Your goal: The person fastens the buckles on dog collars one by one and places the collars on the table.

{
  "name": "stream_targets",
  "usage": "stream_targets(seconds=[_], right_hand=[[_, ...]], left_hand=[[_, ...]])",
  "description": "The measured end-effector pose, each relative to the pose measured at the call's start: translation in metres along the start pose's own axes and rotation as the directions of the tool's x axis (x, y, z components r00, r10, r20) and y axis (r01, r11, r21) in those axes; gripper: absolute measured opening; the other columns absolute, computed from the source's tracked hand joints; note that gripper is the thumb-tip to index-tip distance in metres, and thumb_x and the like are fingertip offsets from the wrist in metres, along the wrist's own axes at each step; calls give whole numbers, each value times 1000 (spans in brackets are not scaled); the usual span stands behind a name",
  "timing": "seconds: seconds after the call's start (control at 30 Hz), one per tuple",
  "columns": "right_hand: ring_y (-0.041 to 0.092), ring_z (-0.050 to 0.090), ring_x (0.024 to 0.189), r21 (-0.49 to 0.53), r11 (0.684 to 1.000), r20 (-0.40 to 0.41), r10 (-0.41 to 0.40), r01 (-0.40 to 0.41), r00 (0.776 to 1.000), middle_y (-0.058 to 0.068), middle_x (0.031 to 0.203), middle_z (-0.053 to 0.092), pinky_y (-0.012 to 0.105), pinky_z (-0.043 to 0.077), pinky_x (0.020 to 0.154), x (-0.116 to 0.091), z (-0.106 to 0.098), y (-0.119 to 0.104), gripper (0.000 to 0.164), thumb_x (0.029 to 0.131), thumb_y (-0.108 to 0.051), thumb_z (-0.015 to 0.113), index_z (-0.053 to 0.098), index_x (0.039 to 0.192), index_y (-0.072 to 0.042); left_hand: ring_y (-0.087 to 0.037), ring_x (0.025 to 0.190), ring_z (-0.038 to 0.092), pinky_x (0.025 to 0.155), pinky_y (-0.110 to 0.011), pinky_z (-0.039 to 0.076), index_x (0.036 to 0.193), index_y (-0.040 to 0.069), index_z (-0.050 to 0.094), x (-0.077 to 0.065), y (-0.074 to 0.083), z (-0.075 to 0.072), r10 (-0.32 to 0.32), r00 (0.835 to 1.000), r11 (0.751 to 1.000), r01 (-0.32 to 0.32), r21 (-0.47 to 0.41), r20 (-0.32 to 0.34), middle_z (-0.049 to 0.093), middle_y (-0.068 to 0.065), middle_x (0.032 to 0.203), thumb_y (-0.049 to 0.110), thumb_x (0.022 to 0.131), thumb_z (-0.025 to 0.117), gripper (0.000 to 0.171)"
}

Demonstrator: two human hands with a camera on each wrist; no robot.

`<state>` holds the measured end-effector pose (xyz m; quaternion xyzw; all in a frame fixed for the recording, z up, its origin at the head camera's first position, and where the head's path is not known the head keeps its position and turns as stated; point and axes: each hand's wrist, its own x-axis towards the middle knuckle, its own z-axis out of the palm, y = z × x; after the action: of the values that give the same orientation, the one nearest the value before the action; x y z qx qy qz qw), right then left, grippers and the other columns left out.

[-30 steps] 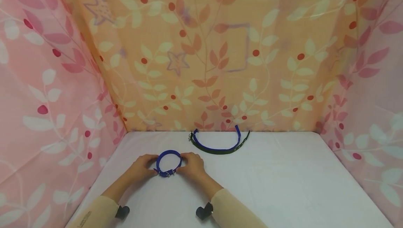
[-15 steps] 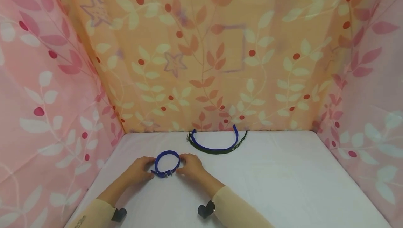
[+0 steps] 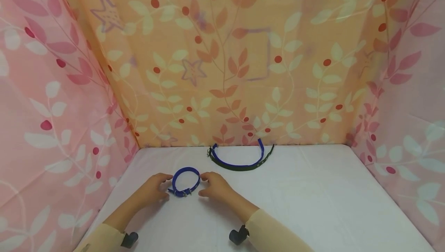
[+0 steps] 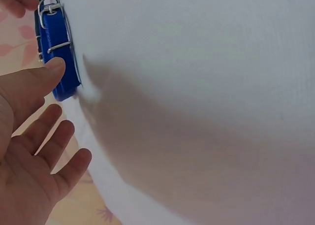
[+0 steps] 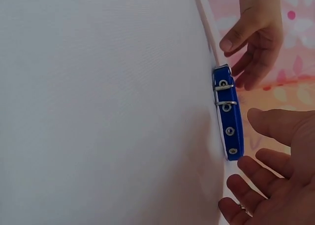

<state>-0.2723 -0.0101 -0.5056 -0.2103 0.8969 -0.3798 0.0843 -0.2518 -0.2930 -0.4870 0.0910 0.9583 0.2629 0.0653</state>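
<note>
A blue pet collar (image 3: 186,169), buckled into a ring, stands on edge on the white table. Its silver buckle and metal loop face the person, and the right wrist view shows metal-rimmed holes along the blue strap (image 5: 230,120). My left hand (image 3: 153,189) is at the ring's left side, fingers spread and relaxed, thumb close to the strap end; whether it touches cannot be told. On the other side my right hand (image 3: 216,187) has its fingers apart, a small gap from the ring. Neither hand grips it.
Behind, near the table's far edge, a dark green collar (image 3: 240,168) and another blue collar (image 3: 262,152) lie unfastened in a nested curve. Patterned curtains (image 3: 222,58) enclose the white table (image 3: 313,198) at the back and both sides.
Both hands have loosened from the ring-shaped collar; the right has drawn back a little to the right, fingers parted. The collar stays standing in nearly the same place.
</note>
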Motion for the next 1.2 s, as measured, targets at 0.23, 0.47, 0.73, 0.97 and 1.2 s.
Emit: stream_targets(seconds=[0.23,0.47,0.73,0.97,1.2], right_hand=[[25,61,120,16,998,23,-57,56,998,3,126,68,46,51,104,-24,-23,20,53,87,-23,82,64,135,-10],[28,61,122,56,995,-11,-81,82,997,4,130,67,50,49,106,-52,-55,56,49,89,-22,80,65,134,-9],[31,59,124,84,994,-51,-60,64,997,5,130,68,55,48,106,-79,-85,76,47,90,-18,78,64,134,-7],[30,59,125,49,994,-58,-91,94,994,5,130,68,56,46,108,-91,-110,97,47,91,-18,78,64,134,-7],[30,60,124,-25,995,-145,-98,96,984,1,127,69,56,45,108,-99,-139,129,42,92,-16,77,66,131,-7]], left_hand=[[-40,135,49,113,-62,38,136,12,64,-3,10,-1,77,997,997,-76,14,-10,61,-12,138,13,82,86,58],[-42,133,50,111,-63,39,134,9,65,-15,15,-11,174,985,982,-172,81,-14,61,-14,137,13,82,85,55],[-38,133,50,110,-60,42,134,13,65,-6,21,-17,193,981,976,-191,101,-3,60,-10,138,28,81,88,60],[-36,132,51,110,-59,43,130,14,68,0,28,-16,221,975,972,-221,78,10,60,-9,138,29,84,86,52],[-35,134,50,109,-59,44,129,17,69,2,36,-11,242,970,968,-242,62,18,59,-7,139,38,84,85,53]])
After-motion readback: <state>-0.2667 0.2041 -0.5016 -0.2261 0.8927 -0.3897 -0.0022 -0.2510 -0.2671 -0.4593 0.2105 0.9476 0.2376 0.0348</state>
